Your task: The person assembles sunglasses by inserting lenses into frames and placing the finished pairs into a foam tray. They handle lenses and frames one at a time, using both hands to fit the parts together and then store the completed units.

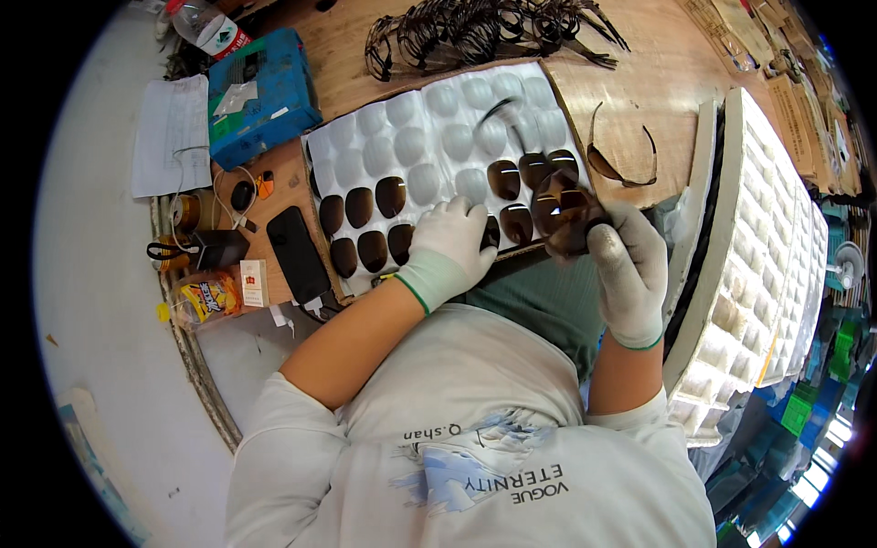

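Observation:
My right hand, in a white glove with a green cuff, pinches brown-lensed sunglasses between thumb and fingers. They are blurred and held over the right front of a lens tray; their thin dark arms reach over its pale cups. My left hand, gloved alike, rests bent on the tray's front with fingers closed together; whatever lies under them is hidden. Brown lenses sit in cups left of it. Another brown lens and several more lie to its right.
Dark spectacle frames lie heaped behind the tray. Finished-looking sunglasses stand to its right. At left are a blue box, a phone, a snack bag and a bottle. White moulded trays rise at the right.

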`<act>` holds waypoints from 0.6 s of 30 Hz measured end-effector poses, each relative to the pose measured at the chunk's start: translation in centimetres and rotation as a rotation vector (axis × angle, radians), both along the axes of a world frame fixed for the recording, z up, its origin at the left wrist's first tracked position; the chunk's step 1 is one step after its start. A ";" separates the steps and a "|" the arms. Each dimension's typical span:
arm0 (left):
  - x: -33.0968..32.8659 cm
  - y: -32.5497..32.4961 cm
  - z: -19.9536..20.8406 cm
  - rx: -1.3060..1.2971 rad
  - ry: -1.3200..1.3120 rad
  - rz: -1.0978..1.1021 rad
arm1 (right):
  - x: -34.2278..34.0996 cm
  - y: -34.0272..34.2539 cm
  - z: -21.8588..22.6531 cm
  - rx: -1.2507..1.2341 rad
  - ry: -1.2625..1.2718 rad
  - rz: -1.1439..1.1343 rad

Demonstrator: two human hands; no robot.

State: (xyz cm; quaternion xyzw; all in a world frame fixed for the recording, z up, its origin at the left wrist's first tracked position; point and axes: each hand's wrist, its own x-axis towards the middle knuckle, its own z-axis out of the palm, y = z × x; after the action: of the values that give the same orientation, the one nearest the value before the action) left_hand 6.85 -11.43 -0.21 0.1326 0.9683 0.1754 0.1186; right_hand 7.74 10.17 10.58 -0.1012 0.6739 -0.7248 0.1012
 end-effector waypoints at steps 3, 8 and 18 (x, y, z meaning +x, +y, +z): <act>-0.6 0.5 0.6 0.002 -0.057 0.038 | 0.3 -1.9 -0.6 -0.096 0.011 -0.087; 0.2 -1.0 1.5 0.245 -0.244 0.084 | 1.2 -4.1 -1.1 -0.230 0.006 0.014; 5.7 -7.1 7.7 1.489 -0.201 0.405 | 2.9 -8.6 -1.9 0.044 -0.041 0.355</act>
State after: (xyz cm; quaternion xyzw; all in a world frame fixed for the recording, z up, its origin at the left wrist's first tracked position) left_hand 12.51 -18.57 7.47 -0.0185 0.5855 0.8088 0.0512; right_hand 10.64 1.58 8.72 -0.2017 0.6591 -0.6823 0.2436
